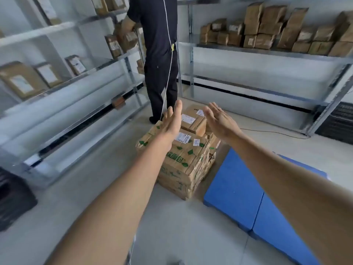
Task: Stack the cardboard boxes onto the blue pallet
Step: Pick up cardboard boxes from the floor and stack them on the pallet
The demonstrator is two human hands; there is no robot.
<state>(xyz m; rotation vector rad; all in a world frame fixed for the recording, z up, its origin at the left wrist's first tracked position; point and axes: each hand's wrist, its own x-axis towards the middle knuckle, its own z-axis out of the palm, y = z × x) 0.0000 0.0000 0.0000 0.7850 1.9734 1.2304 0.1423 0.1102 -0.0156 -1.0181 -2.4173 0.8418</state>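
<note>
Nearest us, on the right, the blue pallet (235,190) lies on the floor, and we see nothing stacked on it. Just beside it on the left stands the stack of cardboard boxes (183,165), with a small box (193,122) on top.

Our left hand (172,122) and right hand (217,119) reach to either side of that small box. The fingers (178,109) are straight and wide, holding nothing. We cannot tell whether they touch it.

We judge the small box light and stiff, so palms pressed on opposite sides should lift it. The green-printed boxes below look crumpled and soft, and probably heavier, so we would take them under the bottom edges. The tape and labels may be slick.

Beyond the stack another person (160,54) stands close, facing the left shelves (76,87), with a thin white cable (168,73) hanging down. They crowd the stack's far side but not the short path to the pallet. The right shelves (267,52) hold more boxes.
</note>
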